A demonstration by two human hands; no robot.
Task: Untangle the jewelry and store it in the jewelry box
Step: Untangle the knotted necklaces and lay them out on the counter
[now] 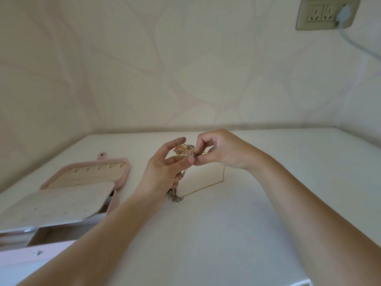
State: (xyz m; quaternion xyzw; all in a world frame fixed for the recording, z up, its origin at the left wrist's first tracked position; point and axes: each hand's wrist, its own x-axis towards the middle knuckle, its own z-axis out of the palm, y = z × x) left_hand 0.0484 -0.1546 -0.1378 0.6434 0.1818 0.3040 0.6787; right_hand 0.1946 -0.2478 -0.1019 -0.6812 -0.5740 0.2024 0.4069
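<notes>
Early stage: left hand (165,170) and right hand (218,149) both pinch the tangled jewelry (185,151) at 12 o'clock above the table (257,203), one chain (206,188) trailing down (still knotted), jewelry box (82,182) open at 9 o'clock, seemingly unfilled.

Two bare forearms, no sleeves, rings

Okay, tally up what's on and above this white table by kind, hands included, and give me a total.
Hands: 2, left and right
Tangled jewelry clump: 1
Loose chain trailing from it: 1
Open jewelry box: 1
Total: 5
</notes>
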